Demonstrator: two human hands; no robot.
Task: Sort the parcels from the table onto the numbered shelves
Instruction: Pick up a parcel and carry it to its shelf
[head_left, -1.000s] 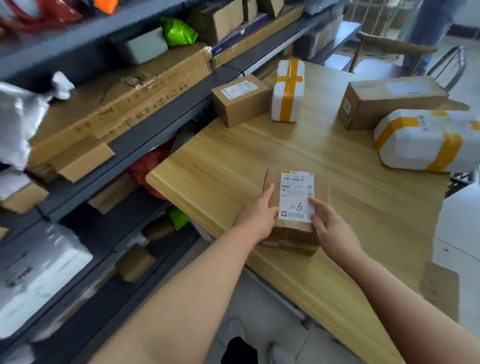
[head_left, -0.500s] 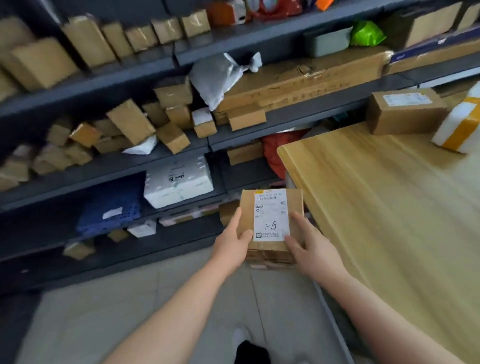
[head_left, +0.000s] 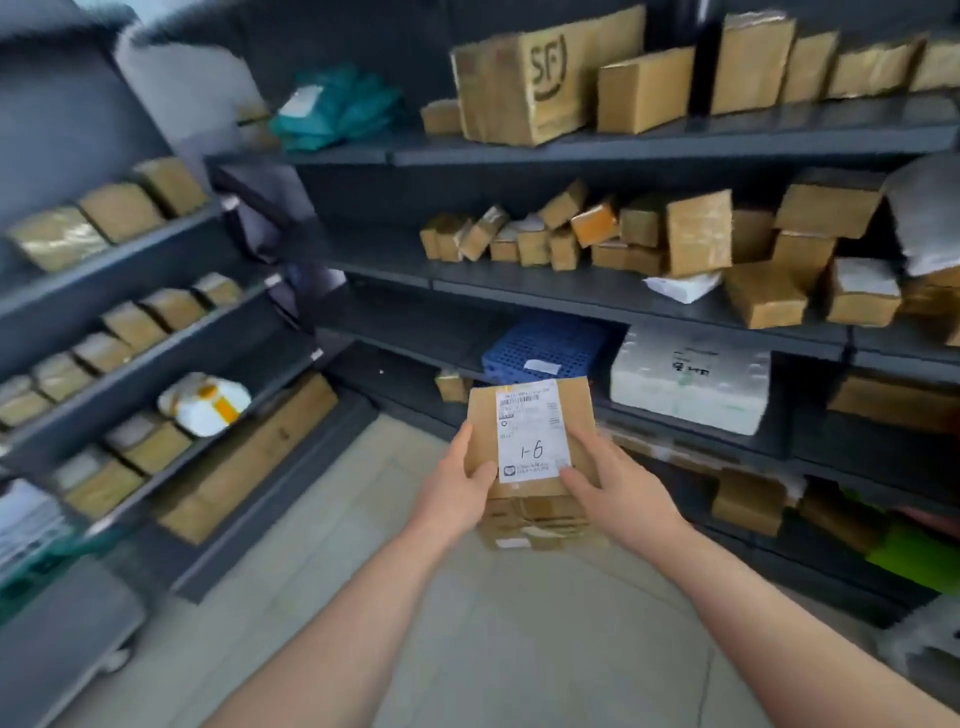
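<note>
**Off the table, cardboard parcel (head_left: 530, 410) reaches shelves (head_left: 519, 286)**

Fingers curled, the left hand (head_left: 457, 491) and right hand (head_left: 621, 493) grip its opposite sides in mid-air. With the table now out of view, finding slot 1-6 looks next.

Parcel depot. Dark steel shelving (head_left: 545, 293) above right hand (head_left: 618, 488) and beyond left hand (head_left: 457, 493), stacked with taped cardboard parcels (head_left: 698, 239), an SF-marked carton (head_left: 524, 78), a white foam box (head_left: 688, 384).

Arms outstretched; left hand (head_left: 457, 493) and right hand (head_left: 621, 493) grip the parcel (head_left: 535, 431).
</note>
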